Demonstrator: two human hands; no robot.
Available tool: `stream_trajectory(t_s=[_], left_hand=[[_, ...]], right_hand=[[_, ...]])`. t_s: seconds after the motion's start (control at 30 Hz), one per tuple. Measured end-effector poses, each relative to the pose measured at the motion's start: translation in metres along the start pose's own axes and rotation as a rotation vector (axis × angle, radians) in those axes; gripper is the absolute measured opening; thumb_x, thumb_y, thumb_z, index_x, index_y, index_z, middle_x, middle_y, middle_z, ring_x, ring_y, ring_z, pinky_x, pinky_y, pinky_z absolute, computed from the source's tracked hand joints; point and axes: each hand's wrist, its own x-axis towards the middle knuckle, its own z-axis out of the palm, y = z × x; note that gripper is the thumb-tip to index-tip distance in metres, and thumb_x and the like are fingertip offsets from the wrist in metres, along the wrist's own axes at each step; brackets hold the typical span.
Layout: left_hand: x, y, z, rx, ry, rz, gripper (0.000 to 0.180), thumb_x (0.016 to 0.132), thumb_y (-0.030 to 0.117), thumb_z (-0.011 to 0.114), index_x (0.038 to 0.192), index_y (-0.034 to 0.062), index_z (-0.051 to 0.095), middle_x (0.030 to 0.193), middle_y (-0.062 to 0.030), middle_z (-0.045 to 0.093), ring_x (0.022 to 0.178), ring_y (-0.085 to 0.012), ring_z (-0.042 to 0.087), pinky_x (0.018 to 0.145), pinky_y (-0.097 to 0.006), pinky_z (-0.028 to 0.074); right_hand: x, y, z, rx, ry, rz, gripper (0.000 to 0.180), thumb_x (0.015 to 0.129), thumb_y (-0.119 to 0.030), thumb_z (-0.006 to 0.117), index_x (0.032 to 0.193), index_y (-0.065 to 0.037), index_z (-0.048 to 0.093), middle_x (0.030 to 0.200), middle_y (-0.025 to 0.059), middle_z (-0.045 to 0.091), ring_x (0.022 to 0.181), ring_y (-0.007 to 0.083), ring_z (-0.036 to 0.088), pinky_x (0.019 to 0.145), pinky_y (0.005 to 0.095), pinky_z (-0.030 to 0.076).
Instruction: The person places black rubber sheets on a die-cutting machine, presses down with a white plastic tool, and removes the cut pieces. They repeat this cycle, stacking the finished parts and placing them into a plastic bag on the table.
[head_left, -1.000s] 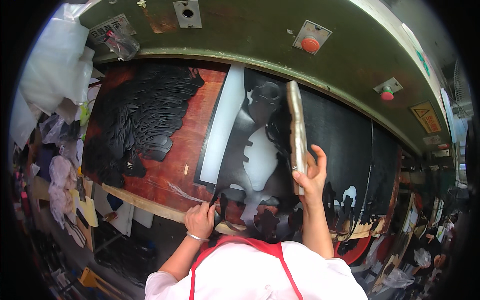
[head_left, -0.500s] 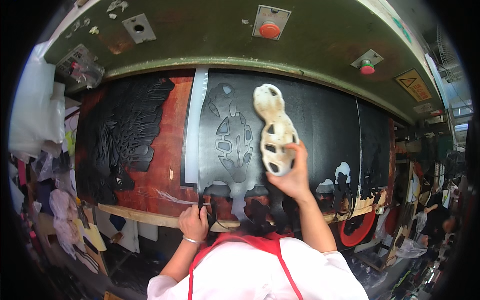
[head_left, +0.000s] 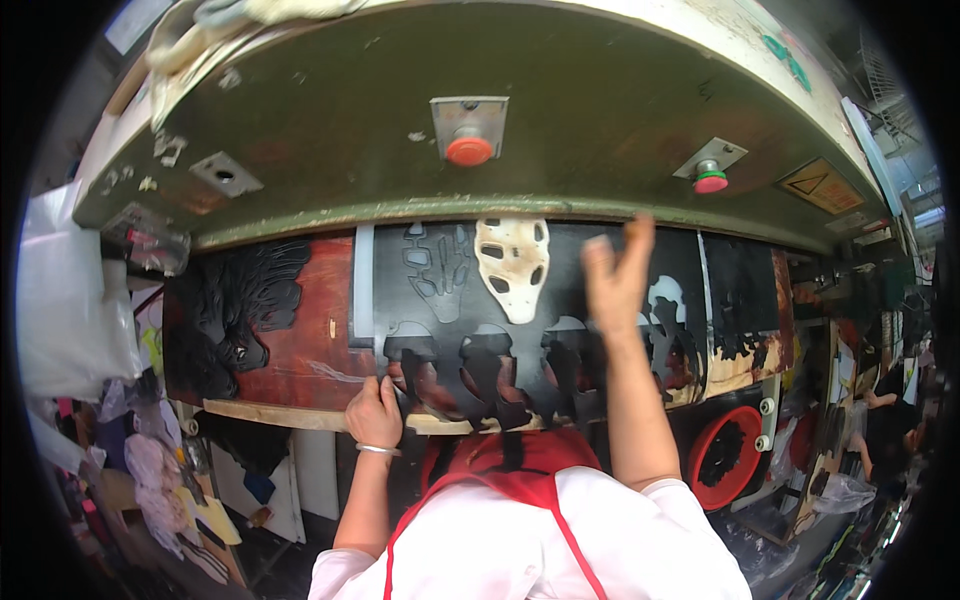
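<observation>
- Right hand [head_left: 620, 280]: open, fingers spread, empty, right of the cream die [head_left: 513, 270], which lies on the black sheet [head_left: 566, 275].
- Left hand [head_left: 375, 412]: closed, apparently on the sheet's edge, lower left of the die.
- Red tub [head_left: 702, 470], lower right of the die: dark scraps [head_left: 722, 452] inside.
- Right forearm [head_left: 640, 420] stretched forward.

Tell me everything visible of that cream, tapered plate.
The cream, tapered, hard-looking plate has brownish stains and several openings. It appears to lie flat on the smooth black sheet, narrow end toward the person. The green machine beam hides its far end. The open right hand is to its right, not touching.
</observation>
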Motion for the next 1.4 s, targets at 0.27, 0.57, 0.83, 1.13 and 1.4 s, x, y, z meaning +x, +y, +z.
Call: stream_trajectory(t_s=[0.27, 0.57, 0.83, 1.13, 1.4], left_hand=[[0.088, 0.017, 0.02, 0.013, 0.049, 0.007, 0.031, 0.095, 0.027, 0.051, 0.073, 0.0043, 0.051, 0.062, -0.0199, 0.057, 0.059, -0.0417, 0.056, 0.053, -0.05, 0.041], [0.116, 0.023, 0.021, -0.068, 0.139, -0.014, 0.029, 0.095, 0.029, 0.051, 0.077, 0.0071, 0.06, 0.065, -0.0214, 0.059, 0.061, -0.0432, 0.057, 0.054, -0.051, 0.042], [0.105, -0.002, 0.038, -0.146, 0.17, -0.023, 0.028, 0.096, 0.027, 0.048, 0.085, 0.0051, 0.062, 0.074, -0.0235, 0.061, 0.07, -0.0443, 0.059, 0.06, -0.049, 0.044], [0.062, -0.014, 0.02, -0.311, -0.02, -0.03, 0.032, 0.099, 0.023, 0.047, 0.114, -0.0033, 0.058, 0.104, -0.0247, 0.064, 0.092, -0.0342, 0.062, 0.084, -0.039, 0.048], [-0.021, -0.028, -0.02, -0.093, -0.224, -0.119, 0.043, 0.097, 0.035, 0.048, 0.107, -0.0035, 0.065, 0.101, -0.024, 0.066, 0.089, -0.0399, 0.064, 0.076, -0.045, 0.052]], right_hand=[[0.116, 0.014, -0.026, -0.341, 0.461, -0.136, 0.096, 0.091, -0.044, 0.053, 0.142, 0.014, -0.003, 0.147, 0.0391, 0.004, 0.139, 0.0487, 0.006, 0.114, 0.0518, 0.007], [0.083, 0.048, -0.054, -0.4, 0.284, -0.106, 0.09, 0.091, -0.035, 0.059, 0.145, 0.01, 0.004, 0.149, 0.0323, 0.013, 0.14, 0.0431, 0.013, 0.114, 0.0487, 0.013], [-0.042, 0.04, -0.072, -0.153, -0.26, -0.236, 0.052, 0.07, -0.024, 0.078, 0.113, 0.0, 0.062, 0.109, 0.0195, 0.062, 0.108, 0.0365, 0.056, 0.09, 0.0433, 0.046], [-0.098, 0.013, -0.143, -0.076, -0.381, 0.176, 0.03, 0.086, -0.033, 0.065, 0.097, -0.006, 0.069, 0.085, 0.0147, 0.068, 0.08, 0.0288, 0.068, 0.071, 0.0374, 0.052], [-0.048, 0.012, -0.062, -0.142, -0.032, 0.043, 0.041, 0.078, -0.033, 0.071, 0.106, -0.003, 0.064, 0.09, 0.0154, 0.066, 0.085, 0.0331, 0.065, 0.078, 0.0405, 0.052]])
